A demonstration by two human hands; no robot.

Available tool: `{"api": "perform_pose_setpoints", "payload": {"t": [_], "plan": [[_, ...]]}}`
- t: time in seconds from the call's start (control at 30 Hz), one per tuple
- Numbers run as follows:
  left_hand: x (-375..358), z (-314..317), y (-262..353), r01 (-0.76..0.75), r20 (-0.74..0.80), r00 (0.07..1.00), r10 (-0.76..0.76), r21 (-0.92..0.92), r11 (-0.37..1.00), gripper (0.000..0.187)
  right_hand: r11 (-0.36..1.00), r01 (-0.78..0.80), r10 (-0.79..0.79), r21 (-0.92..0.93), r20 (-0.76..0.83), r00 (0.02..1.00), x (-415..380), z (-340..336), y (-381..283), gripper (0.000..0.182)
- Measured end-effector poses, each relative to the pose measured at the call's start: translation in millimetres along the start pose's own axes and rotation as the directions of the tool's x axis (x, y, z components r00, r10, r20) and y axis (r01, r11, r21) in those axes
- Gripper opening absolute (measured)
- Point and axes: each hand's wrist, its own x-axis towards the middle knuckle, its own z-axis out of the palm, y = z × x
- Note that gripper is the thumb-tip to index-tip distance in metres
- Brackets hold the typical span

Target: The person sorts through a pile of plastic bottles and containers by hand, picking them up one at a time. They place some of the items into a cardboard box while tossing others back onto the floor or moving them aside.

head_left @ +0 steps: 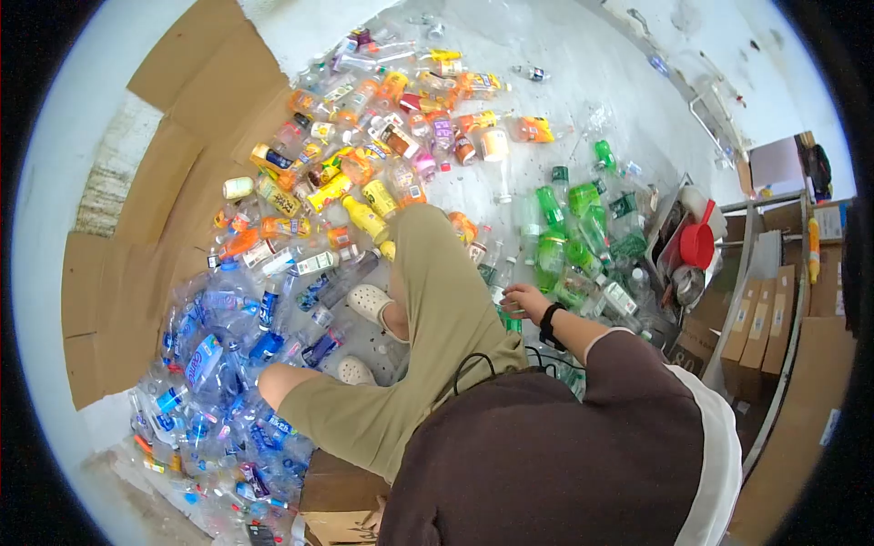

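My right hand [525, 302] reaches out over the bottles beside my right knee, a dark band around its wrist. Its fingers are loosely bent and slightly apart, with the fingertips right at a clear plastic bottle [502, 275]. Just below the fingers, a green bottle [511, 320] shows in part. Green bottles [551, 259] lie in a heap beyond this hand. Of my left hand, only a small sliver [374, 517] shows at the cardboard box [341, 491] beside my shirt; its fingers are mostly hidden.
Orange and yellow-labelled bottles [364, 218] spread across the floor ahead. Clear and blue-labelled bottles [214, 364] pile up at left, against cardboard sheets [137, 282]. A red pan [697, 244] and a metal rack [790, 318] stand at right. My feet in white clogs [369, 303] are among the bottles.
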Motion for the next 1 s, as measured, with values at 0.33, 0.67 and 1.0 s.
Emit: {"api": "perform_pose_setpoints", "payload": {"t": [0.33, 0.67, 1.0], "plan": [[-16, 23, -20, 0.051, 0.044, 0.998, -0.049, -0.055, 0.997, 0.037, 0.998, -0.043, 0.042, -0.049, -0.015, 0.999, -13, 11, 13, 0.030], [-38, 18, -88, 0.173, 0.029, 0.985, -0.170, -0.141, 0.975, 0.035, 0.999, -0.024, 0.026, -0.041, 0.046, 0.999, 6, 18, -9, 0.030], [-153, -160, -250, 0.073, -0.031, 0.988, -0.151, -0.768, 0.637, 0.014, 0.973, 0.039, -0.018, -0.228, 0.094, 0.995, 77, 23, -11, 0.031]]}}
